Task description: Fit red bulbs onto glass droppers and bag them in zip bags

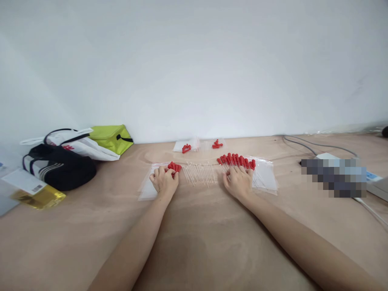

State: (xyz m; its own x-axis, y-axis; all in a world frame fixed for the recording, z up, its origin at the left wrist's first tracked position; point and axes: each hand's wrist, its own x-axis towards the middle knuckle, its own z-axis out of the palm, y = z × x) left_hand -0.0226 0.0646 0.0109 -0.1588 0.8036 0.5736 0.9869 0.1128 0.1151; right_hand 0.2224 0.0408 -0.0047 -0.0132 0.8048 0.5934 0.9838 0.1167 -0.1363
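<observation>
Left hand point(165, 182) curled at red bulbs point(174, 166) left of sticks point(200, 173); right hand point(240, 182) curled at red-bulb row point(233, 159) right of sticks; can't tell if either grips. Keep your touch light, bulbs aligned.

Bright, diffuse light, faint arm shadows; stretched, slightly blurred edges.

Right hand point(239, 182) partly hides red-topped droppers point(235, 160) (contact unclear); 1 item point(336, 178) pixelated.
</observation>
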